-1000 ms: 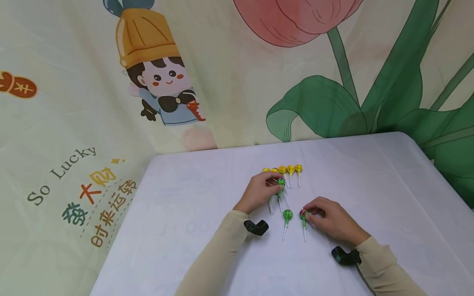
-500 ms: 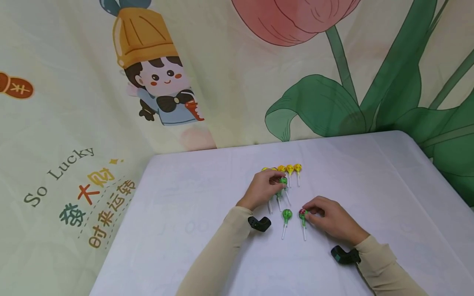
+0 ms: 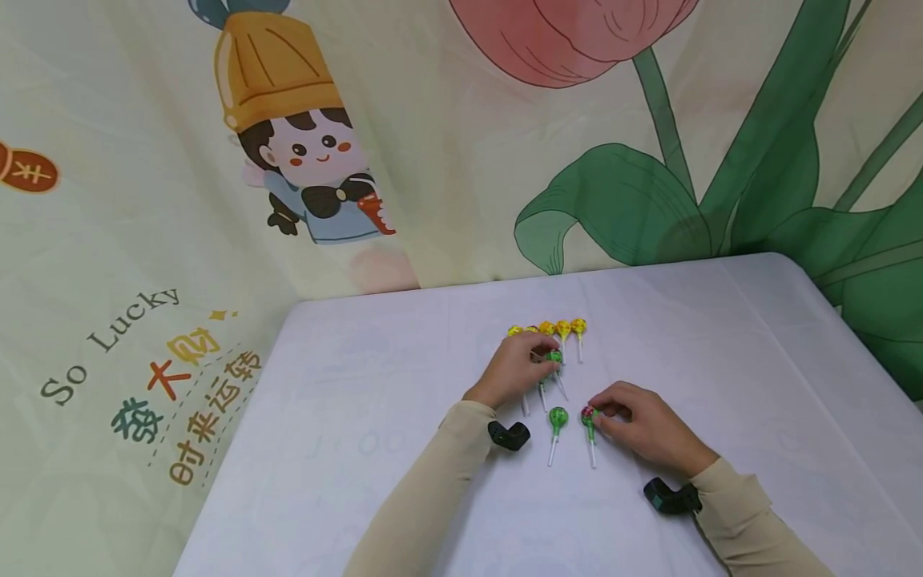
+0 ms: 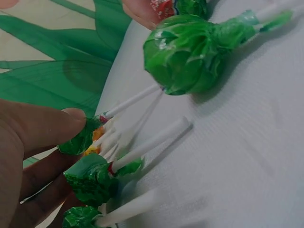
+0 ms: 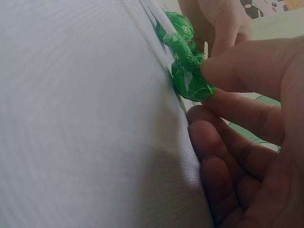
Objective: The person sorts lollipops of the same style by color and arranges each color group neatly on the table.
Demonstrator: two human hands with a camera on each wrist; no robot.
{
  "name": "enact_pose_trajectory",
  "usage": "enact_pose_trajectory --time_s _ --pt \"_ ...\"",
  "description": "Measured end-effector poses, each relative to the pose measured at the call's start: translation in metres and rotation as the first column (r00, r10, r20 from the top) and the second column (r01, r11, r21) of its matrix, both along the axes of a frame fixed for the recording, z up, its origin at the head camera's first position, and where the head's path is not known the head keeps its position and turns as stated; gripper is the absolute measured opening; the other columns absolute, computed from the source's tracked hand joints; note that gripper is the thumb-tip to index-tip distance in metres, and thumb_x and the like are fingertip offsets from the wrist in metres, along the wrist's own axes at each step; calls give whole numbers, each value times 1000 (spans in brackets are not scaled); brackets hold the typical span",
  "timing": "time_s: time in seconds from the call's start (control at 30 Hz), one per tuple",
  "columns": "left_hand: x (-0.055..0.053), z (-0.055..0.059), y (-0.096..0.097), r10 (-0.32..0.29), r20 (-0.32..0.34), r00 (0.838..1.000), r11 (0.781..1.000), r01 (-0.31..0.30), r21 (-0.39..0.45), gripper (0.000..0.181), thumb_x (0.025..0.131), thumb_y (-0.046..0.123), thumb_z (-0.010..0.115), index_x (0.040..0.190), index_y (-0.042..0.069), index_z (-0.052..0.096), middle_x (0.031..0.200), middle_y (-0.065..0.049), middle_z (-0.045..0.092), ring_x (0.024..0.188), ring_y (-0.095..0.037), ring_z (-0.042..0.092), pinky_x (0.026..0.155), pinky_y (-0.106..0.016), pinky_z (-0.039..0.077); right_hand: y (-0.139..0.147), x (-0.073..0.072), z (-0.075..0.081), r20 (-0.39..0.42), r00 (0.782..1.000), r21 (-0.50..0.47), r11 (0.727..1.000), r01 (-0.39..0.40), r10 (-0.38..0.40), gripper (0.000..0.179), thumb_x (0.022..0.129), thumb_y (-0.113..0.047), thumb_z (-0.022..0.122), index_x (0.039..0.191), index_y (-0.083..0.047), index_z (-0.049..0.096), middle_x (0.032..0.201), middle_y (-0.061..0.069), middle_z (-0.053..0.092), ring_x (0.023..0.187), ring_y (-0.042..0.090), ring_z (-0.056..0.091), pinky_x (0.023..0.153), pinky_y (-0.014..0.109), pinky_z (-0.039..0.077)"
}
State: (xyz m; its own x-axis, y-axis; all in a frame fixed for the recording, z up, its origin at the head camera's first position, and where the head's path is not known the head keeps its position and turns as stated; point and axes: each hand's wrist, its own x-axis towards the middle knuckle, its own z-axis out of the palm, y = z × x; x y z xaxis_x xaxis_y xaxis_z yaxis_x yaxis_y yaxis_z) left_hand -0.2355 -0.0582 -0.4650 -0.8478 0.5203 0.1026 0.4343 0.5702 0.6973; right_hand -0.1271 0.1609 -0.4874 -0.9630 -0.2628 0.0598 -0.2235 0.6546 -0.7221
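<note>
My left hand (image 3: 513, 369) pinches the head of a green-wrapped lollipop (image 3: 554, 357) between thumb and fingers; its white stick points toward me. In the left wrist view that lollipop (image 4: 78, 137) is under the thumb, beside another green lollipop (image 4: 92, 178). My right hand (image 3: 649, 425) pinches a red-and-green lollipop (image 3: 589, 417) by its head, with the stick pointing toward me. The right wrist view shows the wrapper (image 5: 187, 80) between thumb and index finger. Between the hands lies a loose green lollipop (image 3: 558, 420). My left hand partly hides several lollipops.
Beyond my left hand, several yellow lollipops (image 3: 563, 329) lie in a row, sticks toward me. All rest on a white-covered table (image 3: 375, 449). A printed cloth (image 3: 447, 160) hangs behind the table's far edge.
My left hand has shifted slightly right with its green lollipop, setting it a little farther from the neighbouring green one. My right hand has stayed put on its lollipop.
</note>
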Motion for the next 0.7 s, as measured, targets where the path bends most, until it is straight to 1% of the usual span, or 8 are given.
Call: enact_pose_trajectory --time_s 0.13,0.27,0.4,0.57,0.7 --pt "1 1 1 -6 -26 1000 999 5 -48 29 83 24 70 110 14 67 103 8 62 92 -6 56 81 -20 45 0 1 0 -9 1000 3 1000 -4 4 16 86 -30 66 101 -29 64 93 -15 56 82 6 52 74 29 45" --pt "0 -1 1 -8 -44 999 997 4 -75 30 82 25 70 110 15 67 102 7 63 91 -6 57 80 -20 44 0 1 0 -7 1000 1 1000 -7 7 15 86 -30 66 101 -29 64 93 -15 56 82 6 52 74 29 45" --pt "-1 0 1 -13 -40 999 994 9 -109 29 83 26 69 110 16 67 99 9 63 91 -6 57 80 -21 44 0 1 -1 -14 1000 -1 1000 -8 8 15 86 -30 66 101 -29 64 93 -16 56 82 5 52 74 29 45" --pt "-1 3 2 -44 -52 998 984 34 -175 27 83 26 69 109 17 67 97 10 63 89 -5 55 80 -22 44 0 0 0 -7 1000 -2 1000 -5 5 15 86 -31 66 101 -29 64 94 -16 57 82 5 52 74 29 46" --pt "-3 2 3 -70 -69 995 977 54 -208 28 83 27 69 109 18 67 98 11 63 91 -4 54 83 -22 42 0 -1 1 -1 1000 1 1000 0 0 16 86 -31 65 102 -29 64 94 -15 56 83 6 52 75 30 46"
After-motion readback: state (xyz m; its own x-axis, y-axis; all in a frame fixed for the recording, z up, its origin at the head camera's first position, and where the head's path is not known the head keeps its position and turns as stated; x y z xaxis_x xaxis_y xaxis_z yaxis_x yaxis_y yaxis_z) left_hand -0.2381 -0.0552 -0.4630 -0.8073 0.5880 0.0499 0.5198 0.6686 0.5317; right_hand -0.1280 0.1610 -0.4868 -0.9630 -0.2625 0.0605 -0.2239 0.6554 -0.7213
